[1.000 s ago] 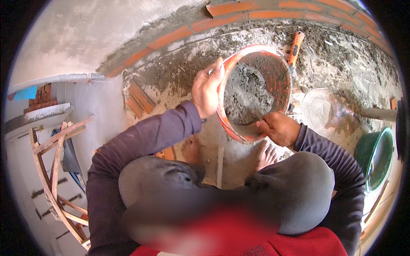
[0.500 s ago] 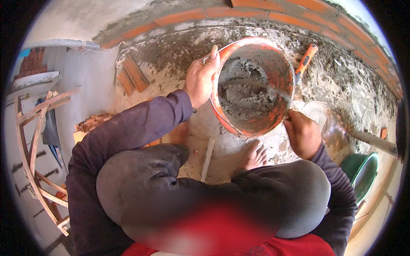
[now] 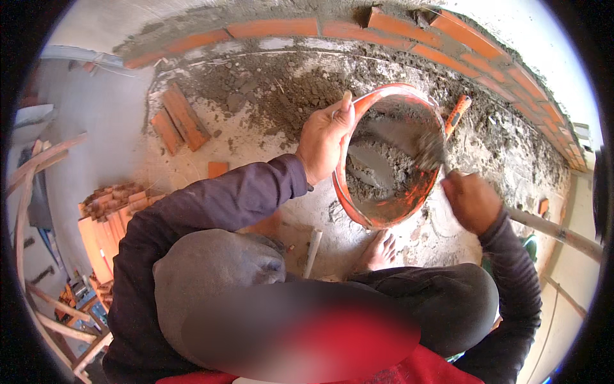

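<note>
An orange-red bucket (image 3: pixel 341 192) is tilted, its mouth turned toward me, with wet grey mortar (image 3: pixel 377 163) inside. My left hand (image 3: pixel 325 137) is closed over its left rim, thumb on top. At the right rim my right hand (image 3: pixel 474 201) grips a trowel, whose handle the fingers hide. The trowel's blade (image 3: pixel 409 136), smeared by motion, reaches into the bucket against the mortar. Just beyond the right rim lies a tool with an orange and black handle (image 3: pixel 458 114); its other end is hidden behind the bucket.
A low brick wall (image 3: pixel 396 35) curves along the far side, with spilled mortar (image 3: pixel 275 83) at its foot. Loose bricks (image 3: pixel 182 115) lie at left, near a brick stack (image 3: pixel 109 224). A pole (image 3: pixel 553 232) extends from the right. My bare foot (image 3: pixel 380 251) is below the bucket.
In the view the bucket sits lower and farther right, more tilted, my left hand still on its rim. My right hand has shifted right, and the trowel blade now shows higher inside the bucket.
</note>
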`<state>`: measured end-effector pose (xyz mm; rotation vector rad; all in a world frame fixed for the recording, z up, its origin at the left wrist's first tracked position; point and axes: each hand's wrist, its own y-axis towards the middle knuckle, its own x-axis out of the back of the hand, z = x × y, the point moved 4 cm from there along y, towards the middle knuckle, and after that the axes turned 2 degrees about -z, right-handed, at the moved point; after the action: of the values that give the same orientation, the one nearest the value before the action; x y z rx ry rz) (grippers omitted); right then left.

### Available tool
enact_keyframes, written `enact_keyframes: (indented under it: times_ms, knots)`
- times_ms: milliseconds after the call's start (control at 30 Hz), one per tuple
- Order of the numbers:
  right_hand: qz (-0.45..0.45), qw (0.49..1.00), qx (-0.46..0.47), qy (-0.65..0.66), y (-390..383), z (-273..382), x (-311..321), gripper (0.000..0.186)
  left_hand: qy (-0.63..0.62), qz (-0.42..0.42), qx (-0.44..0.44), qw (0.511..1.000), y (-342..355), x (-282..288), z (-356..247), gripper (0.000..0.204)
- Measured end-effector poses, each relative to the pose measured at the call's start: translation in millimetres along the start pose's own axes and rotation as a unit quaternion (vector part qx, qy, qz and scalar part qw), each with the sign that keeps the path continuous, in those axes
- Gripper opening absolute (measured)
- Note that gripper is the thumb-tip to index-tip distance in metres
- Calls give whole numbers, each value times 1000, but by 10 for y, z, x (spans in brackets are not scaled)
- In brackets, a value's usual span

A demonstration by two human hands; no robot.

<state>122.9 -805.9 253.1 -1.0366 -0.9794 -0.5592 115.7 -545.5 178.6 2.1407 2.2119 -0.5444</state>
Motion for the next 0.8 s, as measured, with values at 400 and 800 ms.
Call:
enact_keyframes:
  times_ms: [400, 800]
  knots:
    - [145, 963, 40, 224, 257, 1000, -85, 29, -298, 101, 67, 947, 43, 679, -142, 61]
    - [-19, 991, 91, 92, 888, 1654, 333, 18, -270, -32, -81, 959, -12, 1762, -229, 61]
